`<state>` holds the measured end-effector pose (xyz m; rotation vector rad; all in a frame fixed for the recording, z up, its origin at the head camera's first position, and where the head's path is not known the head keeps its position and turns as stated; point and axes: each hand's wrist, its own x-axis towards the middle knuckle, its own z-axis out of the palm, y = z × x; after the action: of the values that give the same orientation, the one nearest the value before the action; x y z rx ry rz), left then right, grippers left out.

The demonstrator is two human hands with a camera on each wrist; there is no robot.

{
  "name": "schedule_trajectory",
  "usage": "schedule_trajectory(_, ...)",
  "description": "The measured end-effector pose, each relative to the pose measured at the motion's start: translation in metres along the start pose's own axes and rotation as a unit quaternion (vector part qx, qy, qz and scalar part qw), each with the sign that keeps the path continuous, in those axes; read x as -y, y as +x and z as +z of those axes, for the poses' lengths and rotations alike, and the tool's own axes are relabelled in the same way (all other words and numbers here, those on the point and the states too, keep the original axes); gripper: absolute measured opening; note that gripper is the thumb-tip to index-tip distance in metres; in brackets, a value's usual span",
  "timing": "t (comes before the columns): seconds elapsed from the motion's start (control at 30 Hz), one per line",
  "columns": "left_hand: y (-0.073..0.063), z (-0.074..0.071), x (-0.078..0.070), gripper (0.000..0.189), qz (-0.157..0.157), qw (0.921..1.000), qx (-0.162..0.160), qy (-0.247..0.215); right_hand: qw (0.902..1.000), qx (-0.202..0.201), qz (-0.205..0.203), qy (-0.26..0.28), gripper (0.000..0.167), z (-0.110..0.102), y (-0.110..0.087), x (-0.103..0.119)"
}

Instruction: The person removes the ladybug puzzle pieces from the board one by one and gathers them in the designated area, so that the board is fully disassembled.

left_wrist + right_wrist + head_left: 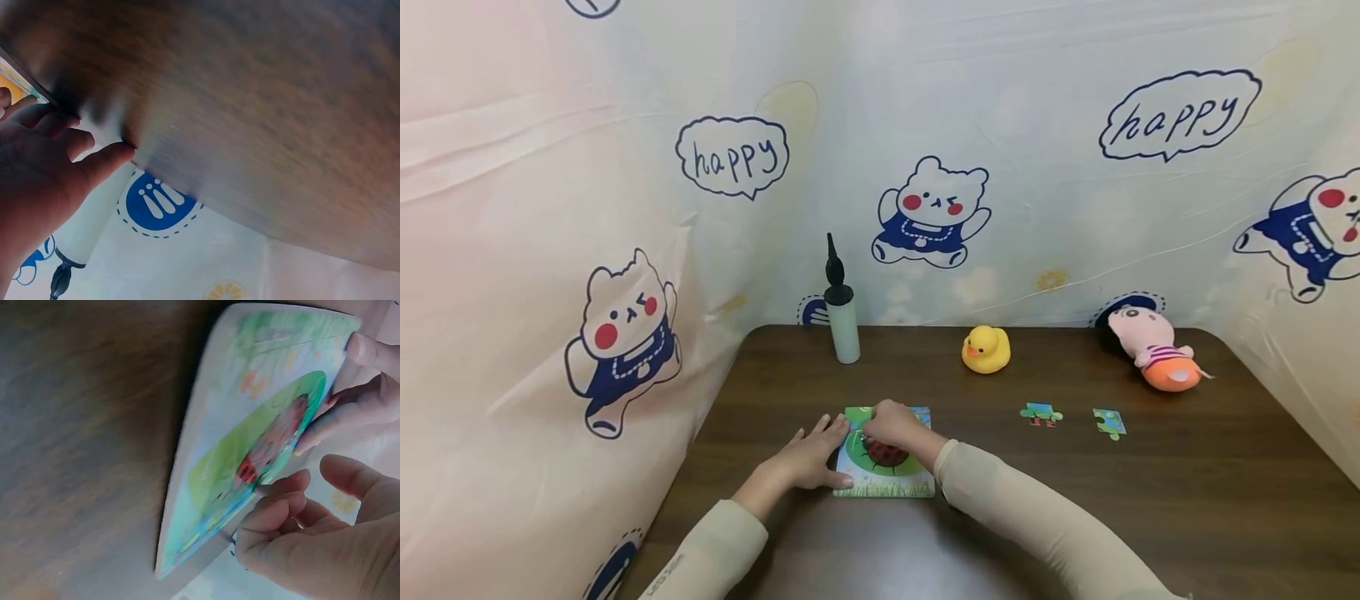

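A ladybug picture puzzle (pixel 883 486) lies flat on the brown table. At its left edge rests my left hand (pixel 808 457), fingers spread and thumb on the border. My right hand (pixel 895 423) is over the puzzle's upper part, just above the ladybug (pixel 275 437). One fingertip touches the surface there, while the other fingers bend and the thumb stays apart; no piece shows in its grasp. The right hand and forearm hide some of the picture. In the left wrist view, my left hand (pixel 44 156) reaches along the board's edge.
Two loose jigsaw pieces, one (pixel 1041 414) nearer and another (pixel 1109 423) farther right, lie beside the board. Along the back stand a hand pump (pixel 844 325), a yellow rubber duck (pixel 987 350) and a pink plush toy (pixel 1153 348). Printed cloth (pixel 1037 108) hangs behind the table.
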<state>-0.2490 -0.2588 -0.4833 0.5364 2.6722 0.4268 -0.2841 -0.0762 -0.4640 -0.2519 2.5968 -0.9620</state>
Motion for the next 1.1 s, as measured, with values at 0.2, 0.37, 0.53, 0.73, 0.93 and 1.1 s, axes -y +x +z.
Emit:
schedule_trajectory(0.2,-0.002,-0.001,-0.003,0.096,0.003,1.0000,-0.004,-0.005,0.9810,0.001,0.078,0.178,0.046,0.001,-0.002,0.009)
schedule_trajectory(0.37,-0.001,0.000,-0.004,0.095,0.004,0.9999,-0.006,-0.009,0.9535,-0.017,0.129,0.272,0.039,-0.002,-0.002,0.012)
schedule_trajectory(0.53,-0.001,-0.001,-0.004,0.095,-0.002,0.9999,-0.005,-0.011,0.9428,-0.023,0.131,0.306,0.031,-0.001,-0.002,0.013)
schedule_trajectory(0.73,-0.001,-0.001,-0.004,0.096,-0.001,1.0000,-0.001,-0.007,0.9341,-0.058,0.152,0.318,0.034,0.003,0.000,0.010)
schedule_trajectory(0.93,-0.002,-0.001,-0.004,0.096,0.003,1.0000,0.003,-0.008,0.9451,-0.032,0.114,0.305,0.039,0.002,-0.002,0.007)
schedule_trajectory(1.1,-0.003,0.000,-0.004,0.095,0.005,1.0000,0.003,-0.008,0.9528,-0.018,0.098,0.287,0.025,-0.001,0.001,0.005)
